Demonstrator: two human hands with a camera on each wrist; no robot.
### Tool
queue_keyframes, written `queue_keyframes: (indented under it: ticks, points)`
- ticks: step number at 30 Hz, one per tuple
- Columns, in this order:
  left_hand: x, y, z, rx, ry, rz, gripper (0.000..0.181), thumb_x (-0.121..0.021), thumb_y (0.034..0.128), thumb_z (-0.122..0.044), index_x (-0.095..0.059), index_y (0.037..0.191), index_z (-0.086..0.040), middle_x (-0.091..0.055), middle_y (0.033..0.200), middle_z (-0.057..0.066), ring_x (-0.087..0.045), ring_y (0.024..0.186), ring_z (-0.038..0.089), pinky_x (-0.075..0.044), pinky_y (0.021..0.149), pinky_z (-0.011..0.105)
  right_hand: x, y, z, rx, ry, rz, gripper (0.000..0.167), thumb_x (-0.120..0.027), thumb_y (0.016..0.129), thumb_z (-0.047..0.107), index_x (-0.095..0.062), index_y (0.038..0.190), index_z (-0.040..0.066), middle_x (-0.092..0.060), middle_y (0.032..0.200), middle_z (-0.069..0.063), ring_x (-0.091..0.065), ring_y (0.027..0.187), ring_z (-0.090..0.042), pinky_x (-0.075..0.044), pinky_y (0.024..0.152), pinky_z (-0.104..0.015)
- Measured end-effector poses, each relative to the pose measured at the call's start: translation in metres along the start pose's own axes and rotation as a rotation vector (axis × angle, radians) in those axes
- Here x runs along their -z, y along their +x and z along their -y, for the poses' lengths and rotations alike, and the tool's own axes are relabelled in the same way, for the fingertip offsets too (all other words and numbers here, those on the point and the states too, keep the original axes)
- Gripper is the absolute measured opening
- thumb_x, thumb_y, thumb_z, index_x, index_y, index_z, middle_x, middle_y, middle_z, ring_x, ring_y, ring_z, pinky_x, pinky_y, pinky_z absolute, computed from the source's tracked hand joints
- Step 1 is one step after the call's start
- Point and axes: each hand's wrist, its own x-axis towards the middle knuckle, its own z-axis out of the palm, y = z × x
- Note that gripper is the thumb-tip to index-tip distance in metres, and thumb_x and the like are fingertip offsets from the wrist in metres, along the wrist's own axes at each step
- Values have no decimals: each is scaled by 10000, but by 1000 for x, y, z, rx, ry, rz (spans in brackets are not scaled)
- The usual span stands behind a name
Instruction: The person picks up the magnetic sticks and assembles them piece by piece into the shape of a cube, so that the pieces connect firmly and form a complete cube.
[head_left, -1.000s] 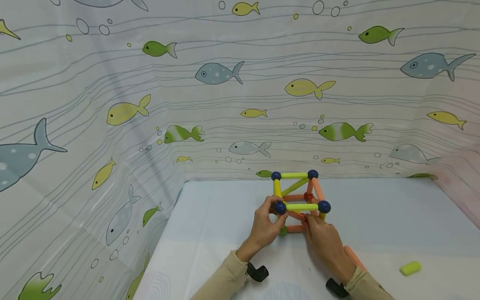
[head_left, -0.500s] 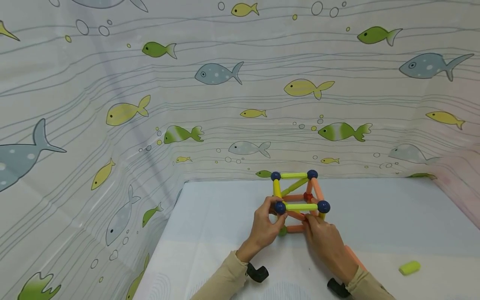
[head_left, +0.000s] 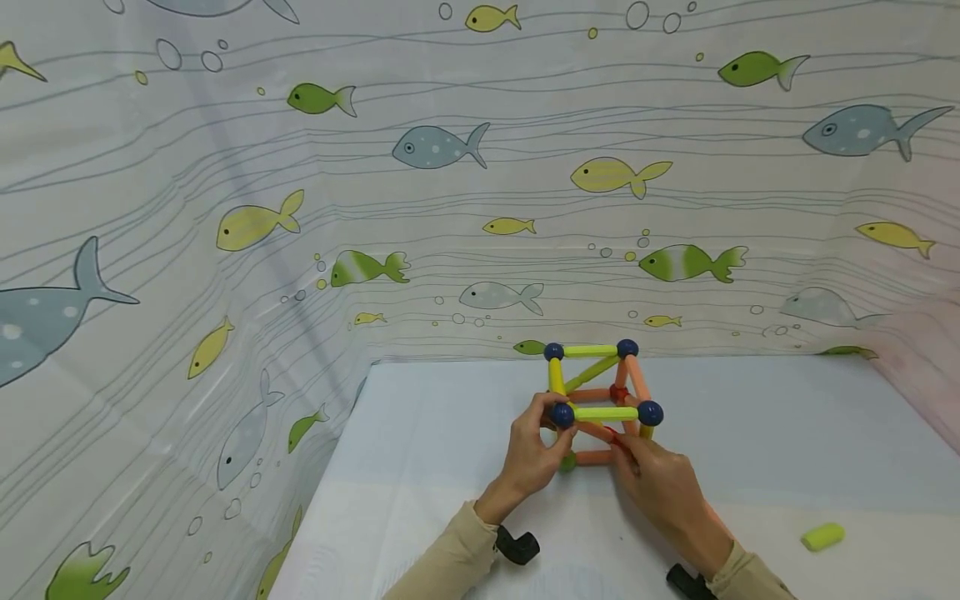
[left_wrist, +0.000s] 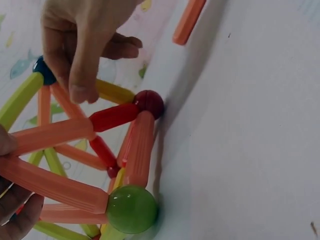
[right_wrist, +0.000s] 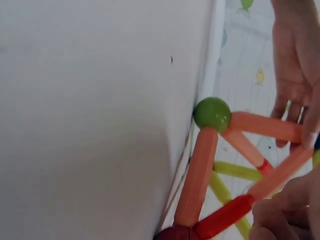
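A box-like frame of coloured sticks and balls (head_left: 606, 413) stands on the white table in the head view. My left hand (head_left: 531, 450) grips its near left corner, by a dark blue ball (head_left: 562, 415) and the ends of orange sticks. A slanting orange stick (left_wrist: 55, 135) meets a red stick (left_wrist: 115, 117), which runs down to a dark red ball (left_wrist: 149, 104). A green ball (left_wrist: 132, 210) forms the other lower corner. Beside the red stick hovers my right hand (head_left: 663, 492), fingers loosely bent, with nothing visible between them in the left wrist view.
Two black curved pieces lie near the front: one black elbow (head_left: 518, 547) by the left sleeve, another black piece (head_left: 688, 582) under the right wrist. A yellow-green stick (head_left: 822, 537) lies at the right. An orange stick (left_wrist: 189, 22) rests beyond the right hand. Fish-print cloth (head_left: 450, 250) surrounds the table.
My right hand has drawn back slightly to the right and down from the red stick, which shows more now. The left hand and the frame have stayed in place.
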Motion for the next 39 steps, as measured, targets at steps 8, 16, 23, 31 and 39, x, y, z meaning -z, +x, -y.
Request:
queue_keyframes:
  ticks: [8, 16, 23, 31, 39]
  points:
    - [-1, 0, -1, -34, 9, -10, 454, -756, 925, 47, -558, 1319, -56, -705, 1099, 125, -698, 889, 166, -607, 757, 237, 13, -8, -29, -187, 82, 0, 322, -880, 711, 87, -563, 669, 129, -514, 549, 82, -412, 472, 28, -366, 435, -150]
    - [-1, 3, -1, -46, 3, -23, 443, -760, 931, 34, -565, 1319, -54, -707, 1102, 119, -710, 862, 188, -616, 740, 248, 7, -18, -63, -551, 349, 306, 573, -951, 780, 220, -566, 1178, 75, -647, 1020, -112, -530, 583, -58, -452, 524, -243]
    - [-4, 0, 1, -36, -3, -21, 461, -776, 898, 74, -564, 1299, -6, -706, 1095, 157, -703, 834, 220, -628, 716, 301, 1, -18, -81, -531, 564, 503, 551, -886, 879, 249, -651, 1360, 117, -640, 1231, -163, -522, 648, -80, -457, 577, -247]
    - [-2, 0, 1, -32, 0, -9, 450, -767, 926, 33, -566, 1319, -55, -705, 1101, 105, -691, 846, 160, -610, 742, 238, -2, -15, -84, -410, 573, 487, 360, -856, 906, 187, -715, 1230, 114, -650, 1088, -18, -536, 853, -87, -495, 671, -238]
    - [-1, 0, 1, -18, 3, 1, 441, -754, 936, 34, -562, 1321, -66, -706, 1103, 113, -683, 854, 142, -606, 743, 228, -3, -14, -83, -383, 547, 487, 263, -853, 906, 169, -698, 1118, 175, -639, 1055, -11, -533, 818, -83, -488, 658, -235]
